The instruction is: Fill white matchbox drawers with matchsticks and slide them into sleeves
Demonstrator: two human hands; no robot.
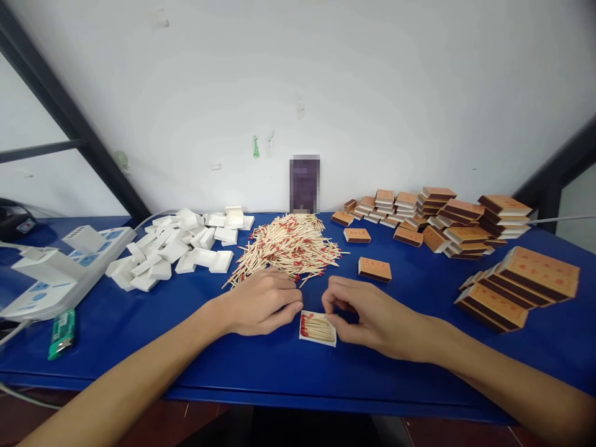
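Two bare hands meet near the front edge of a blue tabletop point(139, 323), with a small white tray of matches point(318, 328) lying flat between them; its red heads point toward the left hand point(263, 303). That hand lies palm down, its fingers point(291, 308) curled in with the tips against the tray's left edge; whether they grip it or only touch it I cannot tell, and anything under the palm is hidden. The right hand point(372, 316) is curled too, thumb and forefinger drawn close together just above the tray's right end; whether a match sits in that pinch is too small to make out. Both forearms run off the bottom of the view.

Just behind the left hand spreads a heap of loose matches point(291, 245); left of it lies a jumble of empty white trays point(177, 245). Two orange sleeves point(375, 269) lie singly behind the right hand; stacked sleeves point(465, 223) line the far right by the wall, and a leaning stack point(516, 288) sits nearer on the right; their printed faces are unreadable. A white power strip point(60, 267) with plugs lies at far left, a green lighter point(61, 334) in front of it; a black device point(13, 220) is cut off by the left edge. A dark upright object point(304, 184) against the wall is blurred beyond telling.
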